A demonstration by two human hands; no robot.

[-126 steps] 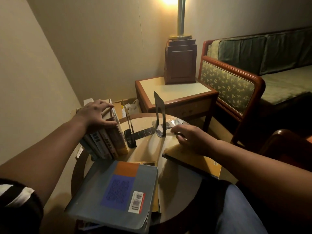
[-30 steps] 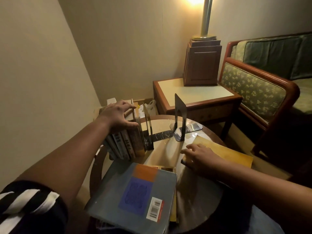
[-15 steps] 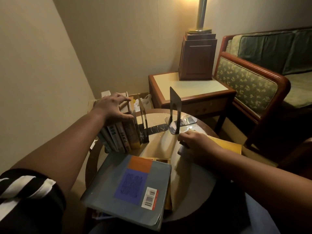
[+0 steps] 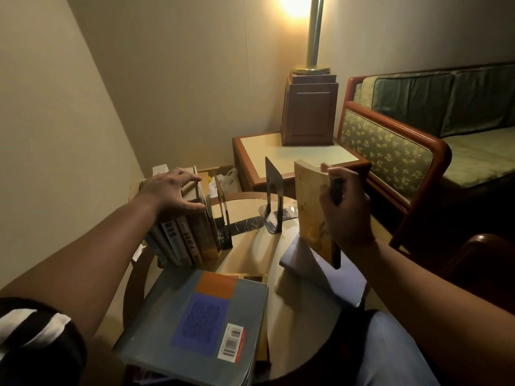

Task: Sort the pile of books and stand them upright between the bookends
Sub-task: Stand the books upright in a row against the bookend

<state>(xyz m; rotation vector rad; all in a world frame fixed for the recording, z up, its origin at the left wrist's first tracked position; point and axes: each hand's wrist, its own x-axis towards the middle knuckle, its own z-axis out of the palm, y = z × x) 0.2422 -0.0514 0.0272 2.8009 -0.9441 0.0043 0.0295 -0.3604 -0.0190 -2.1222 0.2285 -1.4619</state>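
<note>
At the bottom centre of the frame a large grey book [image 4: 195, 324] lay flat on the near edge of the round table [image 4: 250, 246], on top of other flat books. To its right, at lower right of centre, a pale blue book [image 4: 331, 277] also lay flat. Just above it the right hand [image 4: 345, 210] was clamped on a yellow book [image 4: 312, 207], thumb and fingers curled round its far edge, holding it upright and off the table. At centre left the left hand [image 4: 172, 193] rested with fingers spread on the tops of a row of standing books [image 4: 189, 238], which leaned a little to the left. The left bookend [image 4: 222, 207] stood against the row's right side. The right bookend [image 4: 274, 196] stood apart at centre frame, with bare tabletop between the two. Behind were a side table [image 4: 278, 157] carrying a lit lamp [image 4: 309, 107], and, at upper right, a sofa [image 4: 418, 140].
</note>
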